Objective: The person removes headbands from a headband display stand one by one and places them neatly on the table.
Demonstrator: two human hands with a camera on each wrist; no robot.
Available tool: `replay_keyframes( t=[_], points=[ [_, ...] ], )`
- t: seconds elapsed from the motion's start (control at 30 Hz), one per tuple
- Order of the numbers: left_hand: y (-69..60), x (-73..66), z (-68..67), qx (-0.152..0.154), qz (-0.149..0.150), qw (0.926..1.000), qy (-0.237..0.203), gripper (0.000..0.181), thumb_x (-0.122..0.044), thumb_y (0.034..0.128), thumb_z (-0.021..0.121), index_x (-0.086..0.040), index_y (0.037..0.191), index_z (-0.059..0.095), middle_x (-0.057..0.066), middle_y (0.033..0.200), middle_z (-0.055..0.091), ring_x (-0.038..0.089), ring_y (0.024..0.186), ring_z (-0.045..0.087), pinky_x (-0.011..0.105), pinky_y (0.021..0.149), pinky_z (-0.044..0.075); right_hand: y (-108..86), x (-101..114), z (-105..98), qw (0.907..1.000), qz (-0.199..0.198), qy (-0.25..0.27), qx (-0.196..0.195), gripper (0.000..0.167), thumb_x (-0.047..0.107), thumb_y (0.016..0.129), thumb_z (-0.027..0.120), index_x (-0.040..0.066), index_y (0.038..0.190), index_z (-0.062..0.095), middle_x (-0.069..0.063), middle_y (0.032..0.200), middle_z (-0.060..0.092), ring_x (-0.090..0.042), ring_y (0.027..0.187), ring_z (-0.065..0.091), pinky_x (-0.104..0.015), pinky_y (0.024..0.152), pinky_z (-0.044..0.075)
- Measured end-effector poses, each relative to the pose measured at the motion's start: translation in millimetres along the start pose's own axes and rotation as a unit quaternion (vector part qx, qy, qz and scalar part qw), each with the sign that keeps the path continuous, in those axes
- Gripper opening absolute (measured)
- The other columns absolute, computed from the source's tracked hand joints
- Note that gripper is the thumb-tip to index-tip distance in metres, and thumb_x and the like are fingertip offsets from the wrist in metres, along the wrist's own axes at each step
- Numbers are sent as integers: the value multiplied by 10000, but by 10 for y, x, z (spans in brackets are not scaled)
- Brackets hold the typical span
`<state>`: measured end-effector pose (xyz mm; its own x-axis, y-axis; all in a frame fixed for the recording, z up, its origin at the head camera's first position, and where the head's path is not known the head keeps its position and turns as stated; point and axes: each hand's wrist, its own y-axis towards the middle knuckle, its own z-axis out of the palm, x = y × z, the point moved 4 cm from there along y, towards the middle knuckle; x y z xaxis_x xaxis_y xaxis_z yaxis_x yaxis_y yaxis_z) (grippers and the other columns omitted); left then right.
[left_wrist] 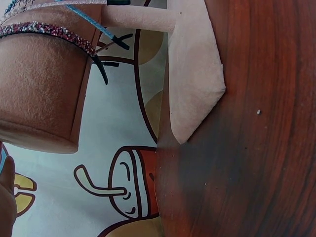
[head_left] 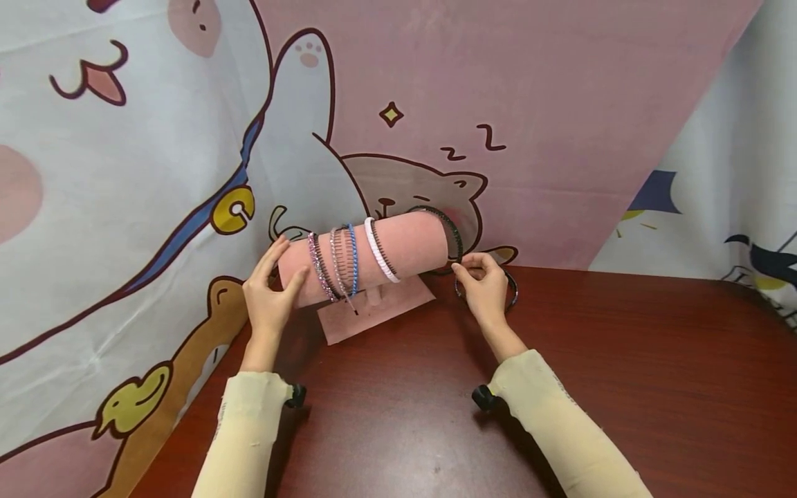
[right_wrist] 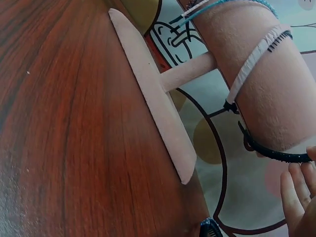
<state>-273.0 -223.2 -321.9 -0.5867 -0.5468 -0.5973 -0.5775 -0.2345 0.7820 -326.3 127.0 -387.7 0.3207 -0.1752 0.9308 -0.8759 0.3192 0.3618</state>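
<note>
A pink padded roll (head_left: 411, 242) on a stand with a flat base (head_left: 380, 312) carries several headbands: a pink glittery one (head_left: 320, 268), a blue one (head_left: 355, 259) and a white one (head_left: 378, 250) among them. My left hand (head_left: 270, 287) touches the roll's left end, thumb and fingers on either side of it. At the right end, my right hand (head_left: 486, 287) pinches a dark headband (head_left: 456, 232) between thumb and fingers; the band arches over that end. In the right wrist view the dark headband (right_wrist: 281, 156) lies at the roll's edge, beside my fingers (right_wrist: 296, 190).
Another dark headband (head_left: 513, 294) lies on the reddish-brown table (head_left: 623, 360), behind and right of my right hand. A cloth (head_left: 560, 138) with cartoon animals hangs behind the table and along its left side.
</note>
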Motion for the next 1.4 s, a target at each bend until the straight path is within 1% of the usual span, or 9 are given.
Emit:
replay_keyframes(
  t=[0.17, 0.33, 0.57, 0.73, 0.93, 1.07, 1.2, 1.3, 1.4],
  points=[
    [5, 5, -9, 9, -11, 10000, 23, 472, 29, 780, 786, 13, 1240, 678, 210, 1325, 646, 367, 1275, 594, 153, 1104, 393, 36, -14, -48, 9994, 133, 320, 12, 221, 61, 874, 737, -64, 1026, 636, -70, 919, 626, 26, 712, 622, -110, 687, 550],
    [3, 7, -8, 20, -16, 10000, -14, 477, 35, 779, 785, 13, 1243, 677, 217, 1325, 643, 379, 1272, 593, 152, 1105, 391, 62, -46, -99, 9985, 335, 433, -53, 255, 73, 886, 731, -86, 1056, 627, -22, 912, 610, 25, 738, 625, -113, 715, 560],
    [4, -10, -8, -36, 87, 10000, 1, 476, 43, 763, 791, 45, 1225, 676, 232, 1310, 648, 410, 1252, 599, 152, 1097, 402, 92, -58, -187, 9967, 365, 679, -240, 238, 23, 881, 721, -111, 1050, 621, 50, 836, 607, 27, 701, 645, -136, 708, 575],
    [5, -15, -7, -46, 106, 9999, 7, 482, 43, 760, 791, 29, 1229, 681, 234, 1310, 647, 416, 1253, 599, 157, 1102, 400, 105, -53, -262, 9950, 466, 841, -262, 261, 16, 879, 722, -129, 1063, 607, 45, 835, 597, 7, 714, 648, -142, 721, 577],
    [2, -1, -4, -37, 82, 10000, 10, 483, 33, 764, 792, 21, 1234, 681, 222, 1317, 647, 403, 1258, 599, 152, 1102, 396, 91, 62, -377, 9933, 588, 957, -278, 262, -27, 883, 694, -163, 1083, 593, 5, 849, 605, -16, 718, 655, -166, 738, 586],
    [1, 2, 5, -29, 87, 10000, -8, 482, 22, 766, 795, 12, 1235, 684, 212, 1320, 648, 391, 1261, 602, 154, 1101, 399, 77, 154, -485, 9928, 527, 999, -402, 272, -56, 879, 681, -193, 1088, 575, 12, 829, 617, -9, 698, 650, -165, 725, 586],
    [1, -5, -1, -14, 62, 10000, -3, 484, 16, 768, 793, 1, 1239, 684, 205, 1327, 646, 382, 1267, 600, 146, 1096, 399, 146, 38, -613, 9913, 481, 1081, -573, 262, -54, 878, 684, -177, 1089, 588, 45, 806, 620, 7, 688, 650, -153, 702, 581],
    [0, -12, -8, -7, 25, 10000, 0, 487, 22, 768, 791, 2, 1242, 682, 212, 1330, 642, 386, 1268, 596, 142, 1097, 395, 212, -76, -715, 9919, 467, 979, -668, 259, -24, 886, 689, -153, 1096, 610, 62, 805, 623, 17, 686, 661, -149, 684, 579],
    [-2, -16, -8, -6, 7, 10000, 8, 487, 25, 767, 791, 8, 1242, 681, 220, 1328, 640, 393, 1269, 593, 147, 1104, 390, 250, -124, -811, 9920, 483, 914, -724, 263, -14, 886, 694, -145, 1100, 617, 81, 794, 627, 29, 685, 664, -135, 658, 572]
  ],
)
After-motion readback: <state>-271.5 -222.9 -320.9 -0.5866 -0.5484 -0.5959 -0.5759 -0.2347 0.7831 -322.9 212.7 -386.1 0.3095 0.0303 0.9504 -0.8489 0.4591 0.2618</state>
